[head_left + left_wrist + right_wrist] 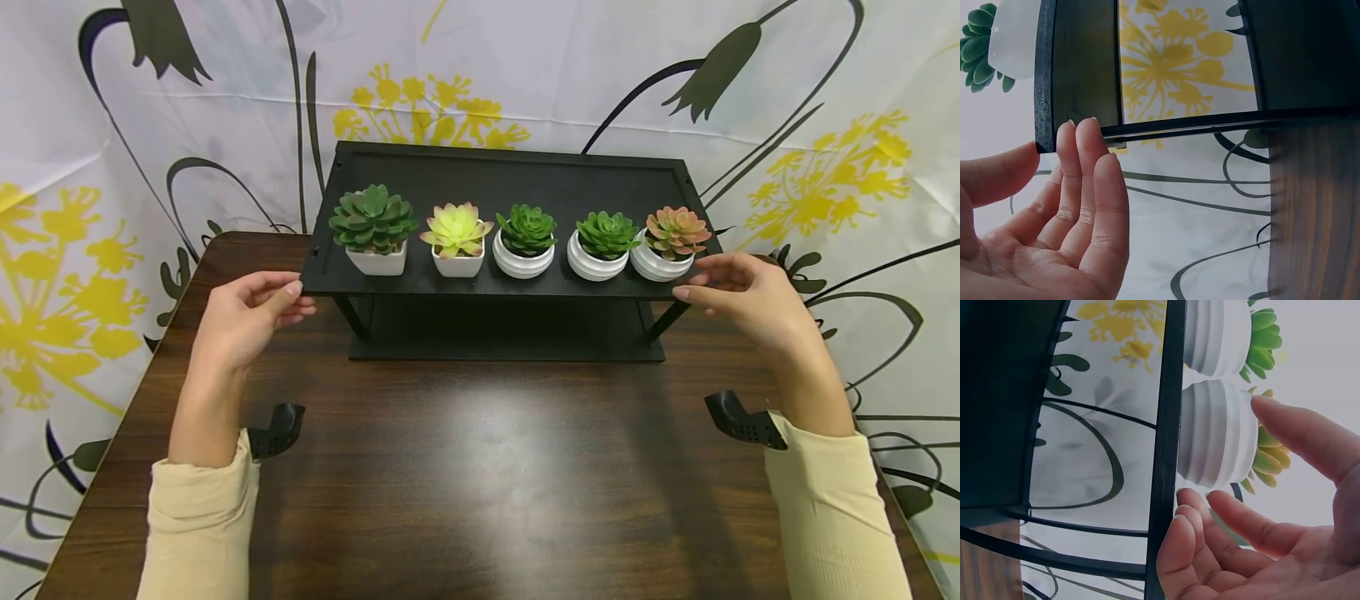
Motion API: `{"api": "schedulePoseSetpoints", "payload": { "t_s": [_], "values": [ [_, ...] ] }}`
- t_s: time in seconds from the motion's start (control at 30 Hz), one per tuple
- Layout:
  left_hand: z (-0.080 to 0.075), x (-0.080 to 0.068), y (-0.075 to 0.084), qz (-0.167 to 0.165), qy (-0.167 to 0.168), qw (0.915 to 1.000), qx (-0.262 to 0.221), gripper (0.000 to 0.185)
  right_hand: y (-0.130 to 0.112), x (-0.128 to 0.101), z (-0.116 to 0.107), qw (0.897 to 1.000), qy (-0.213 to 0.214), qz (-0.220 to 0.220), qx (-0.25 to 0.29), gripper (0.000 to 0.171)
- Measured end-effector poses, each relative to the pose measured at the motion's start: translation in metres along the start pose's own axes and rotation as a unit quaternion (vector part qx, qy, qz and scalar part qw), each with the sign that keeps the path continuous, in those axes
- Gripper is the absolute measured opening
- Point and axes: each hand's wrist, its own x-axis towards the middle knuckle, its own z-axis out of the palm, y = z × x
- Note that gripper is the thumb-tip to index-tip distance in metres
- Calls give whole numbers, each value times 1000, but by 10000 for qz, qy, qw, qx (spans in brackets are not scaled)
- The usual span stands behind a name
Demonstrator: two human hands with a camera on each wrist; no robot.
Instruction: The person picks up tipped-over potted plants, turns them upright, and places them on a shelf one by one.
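A black two-tier shelf [510, 179] carries a row of potted succulents along its upper board. At the front left corner my left hand [251, 315] pinches the board's edge, thumb [1004, 174] at the corner and fingertips [1090, 134] on its underside. My right hand [750, 296] is beside the orange-tipped succulent [677, 232] at the row's right end. In the right wrist view, its thumb [1297, 431] reaches over the front of the ribbed white pot [1216, 434], with the fingers next to the pot's side; contact is unclear.
Left of that plant stand two green succulents [606, 235] in round pots, a yellow one [457, 229] and a large dark green one [373, 218] in square pots. The shelf's lower board [506, 329] rests on a brown wooden table [487, 467]. A flower-patterned cloth [525, 75] hangs behind.
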Motion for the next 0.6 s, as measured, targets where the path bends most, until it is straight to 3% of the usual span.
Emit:
{"api": "schedulePoseSetpoints", "payload": {
  "t_s": [0.13,0.17,0.27,0.6],
  "values": [
    [11,-17,30,-193,99,9991,364,37,2,-2,2,10000,44,-42,-27,54],
    [13,-22,40,-223,100,9975,657,38,3,-3,2,10000,57,-47,-33,53],
    [17,-28,51,-297,103,9971,694,31,4,-5,4,9999,94,-41,-56,52],
    [16,-40,52,-418,230,9977,490,29,9,-10,13,9993,310,-179,124,47]
  ]
}}
